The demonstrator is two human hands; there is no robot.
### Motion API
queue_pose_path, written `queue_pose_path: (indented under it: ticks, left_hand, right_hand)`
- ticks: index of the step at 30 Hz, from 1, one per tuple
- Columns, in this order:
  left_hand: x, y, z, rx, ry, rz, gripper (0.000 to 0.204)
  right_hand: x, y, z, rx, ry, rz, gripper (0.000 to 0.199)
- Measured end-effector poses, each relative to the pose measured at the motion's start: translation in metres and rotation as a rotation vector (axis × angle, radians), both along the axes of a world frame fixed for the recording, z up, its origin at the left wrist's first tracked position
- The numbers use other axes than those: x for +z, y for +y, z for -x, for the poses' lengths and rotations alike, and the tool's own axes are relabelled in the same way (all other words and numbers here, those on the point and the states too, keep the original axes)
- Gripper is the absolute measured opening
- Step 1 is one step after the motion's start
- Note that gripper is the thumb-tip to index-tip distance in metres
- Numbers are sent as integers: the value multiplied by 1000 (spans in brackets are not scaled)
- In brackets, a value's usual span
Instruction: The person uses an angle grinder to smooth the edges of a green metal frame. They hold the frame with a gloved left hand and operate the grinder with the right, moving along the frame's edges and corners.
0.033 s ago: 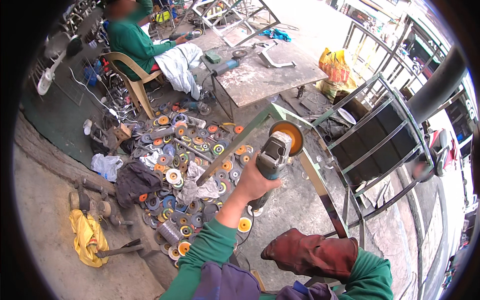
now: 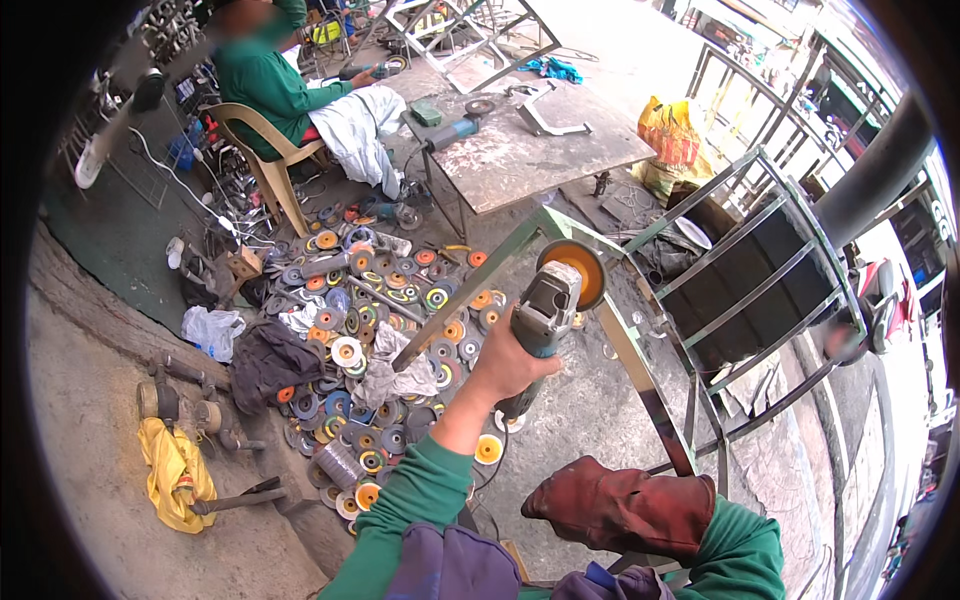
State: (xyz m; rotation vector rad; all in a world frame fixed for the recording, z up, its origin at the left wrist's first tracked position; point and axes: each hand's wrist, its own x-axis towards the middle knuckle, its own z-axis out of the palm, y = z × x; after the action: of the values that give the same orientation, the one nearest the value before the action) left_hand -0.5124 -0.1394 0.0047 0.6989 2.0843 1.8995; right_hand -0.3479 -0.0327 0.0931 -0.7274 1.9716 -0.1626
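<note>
My bare left hand [image 2: 505,367] is wrapped round the body of an angle grinder [image 2: 547,305], held up in front of me. An orange and brown disc [image 2: 592,268] is fitted at its far end, and a cord hangs from the handle. Just behind the disc stands a green metal frame [image 2: 468,298] with angled legs; whether disc and frame touch, I cannot tell. My right hand [image 2: 625,505] wears a dark red leather glove and lies across in front of me, nearer than the grinder. The glove hides how its fingers are set, and no object shows in it.
Many used grinding discs [image 2: 345,352] lie heaped on the floor at left, with rags among them. A metal table [image 2: 560,160] bears another grinder [image 2: 453,134]. A co-worker [image 2: 265,85] sits beyond in a plastic chair [image 2: 285,185]. At right leans a barred metal frame [image 2: 745,285].
</note>
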Motion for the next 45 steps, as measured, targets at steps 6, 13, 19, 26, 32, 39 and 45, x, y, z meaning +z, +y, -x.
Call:
queue_pose_path:
  ticks: [6, 13, 19, 26, 32, 39, 45]
  left_hand:
    - [-6, 1, 3, 26, 61, -31, 67]
    - [-7, 2, 1, 22, 71, -37, 62]
    - [-7, 3, -1, 12, 36, -46, 64]
    - [-6, 2, 0, -13, -2, -22, 65]
    - [-3, 4, -2, -11, 6, -70, 63]
    - [-1, 4, -4, 41, 28, -13, 66]
    - [-3, 0, 4, -29, 93, -50, 63]
  right_hand:
    - [18, -5, 10, -25, -25, -45, 58]
    - [19, -8, 11, -57, -63, -100, 61]
    - [9, -1, 7, -29, 1, -14, 56]
    - [-20, 3, 2, -6, -59, -106, 55]
    - [-28, 4, -2, -69, -63, -104, 53]
    - [-25, 5, -1, 5, -50, -90, 51]
    - [-20, 2, 1, -51, -57, -123, 50]
